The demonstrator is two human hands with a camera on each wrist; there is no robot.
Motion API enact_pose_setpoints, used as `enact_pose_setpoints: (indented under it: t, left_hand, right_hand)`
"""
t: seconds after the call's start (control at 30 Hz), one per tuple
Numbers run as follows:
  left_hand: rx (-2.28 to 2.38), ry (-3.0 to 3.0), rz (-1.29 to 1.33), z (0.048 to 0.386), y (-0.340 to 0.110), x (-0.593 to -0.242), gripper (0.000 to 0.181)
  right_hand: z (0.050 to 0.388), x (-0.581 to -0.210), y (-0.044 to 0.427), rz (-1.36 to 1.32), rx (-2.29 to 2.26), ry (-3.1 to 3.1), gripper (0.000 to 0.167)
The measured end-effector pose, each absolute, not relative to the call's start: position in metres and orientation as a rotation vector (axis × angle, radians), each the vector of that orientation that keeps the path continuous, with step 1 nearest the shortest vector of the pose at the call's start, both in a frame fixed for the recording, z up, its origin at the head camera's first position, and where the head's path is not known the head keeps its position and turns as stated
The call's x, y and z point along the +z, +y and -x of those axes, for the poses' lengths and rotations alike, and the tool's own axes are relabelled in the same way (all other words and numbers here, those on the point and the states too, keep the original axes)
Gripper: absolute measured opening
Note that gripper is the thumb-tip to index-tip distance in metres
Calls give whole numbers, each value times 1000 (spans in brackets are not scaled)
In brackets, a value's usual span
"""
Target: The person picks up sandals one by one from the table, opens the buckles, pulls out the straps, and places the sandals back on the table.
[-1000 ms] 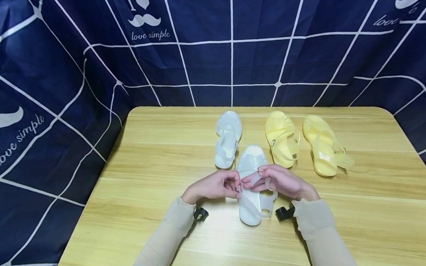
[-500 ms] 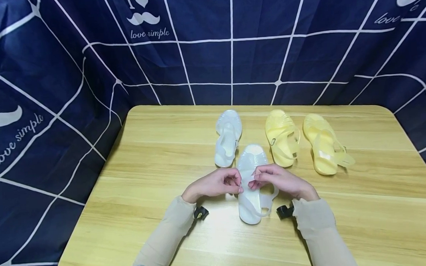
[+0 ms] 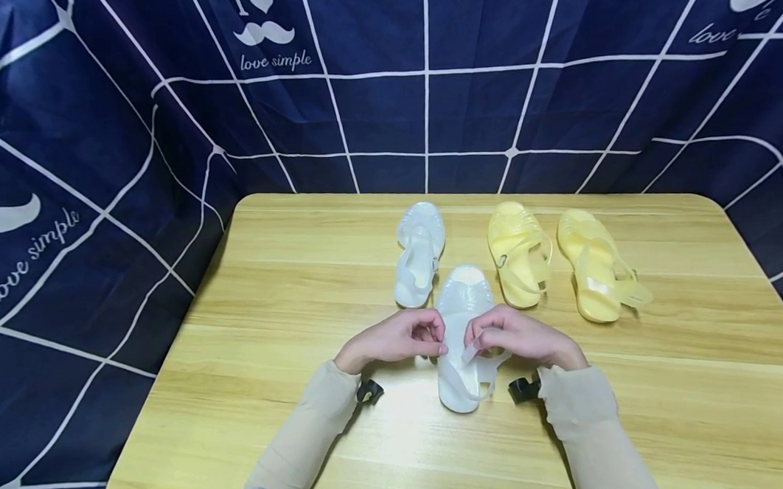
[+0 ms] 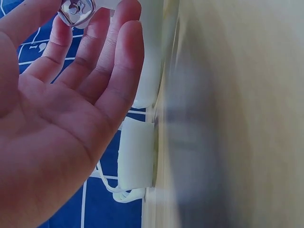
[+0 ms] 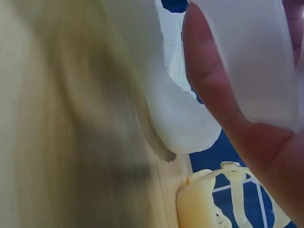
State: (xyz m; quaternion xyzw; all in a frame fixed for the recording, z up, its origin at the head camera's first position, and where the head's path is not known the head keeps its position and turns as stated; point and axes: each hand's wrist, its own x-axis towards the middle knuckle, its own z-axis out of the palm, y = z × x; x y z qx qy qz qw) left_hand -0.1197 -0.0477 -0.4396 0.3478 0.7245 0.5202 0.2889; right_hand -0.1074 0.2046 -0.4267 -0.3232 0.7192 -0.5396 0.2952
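A white translucent sandal (image 3: 459, 389) lies on the table between the two hands, toe pointing away. My left hand (image 3: 396, 338) is at its left edge; in the left wrist view its thumb and fingers pinch the strap at a metal buckle (image 4: 77, 10). From the right, my right hand (image 3: 525, 333) holds a pale strap (image 3: 470, 352) over the sole, thumb against curled fingers. The right wrist view shows this wide translucent strap (image 5: 259, 61) inside the hand; its fingertips are out of that view.
Another white sandal (image 3: 414, 276) lies behind, slightly left. Two yellow sandals (image 3: 515, 256) (image 3: 597, 304) stand at the back right. The wooden table (image 3: 267, 280) ends at a dark blue cloth with white lines (image 3: 385, 119). Black wrist mounts (image 3: 369, 393) (image 3: 524, 390) sit below both hands.
My right hand's fingers have drawn back a little to the right and curled, and the strap they hold now hangs lower over the sole. The left hand has barely moved.
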Motion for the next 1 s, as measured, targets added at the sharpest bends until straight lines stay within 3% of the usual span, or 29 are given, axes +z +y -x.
enact_pose_setpoints:
  t: [0.4, 0.63, 1.0]
  left_hand:
    - [1374, 1945, -906, 119, -48, -439, 19]
    - [1326, 1968, -853, 118, -48, -439, 23]
    - [1279, 1980, -879, 120, -49, -439, 26]
  right_hand:
    - [105, -430, 191, 693, -1175, 2164, 16]
    - [104, -428, 184, 549, -1246, 2262, 12]
    - [104, -424, 187, 515, -1290, 2230, 23]
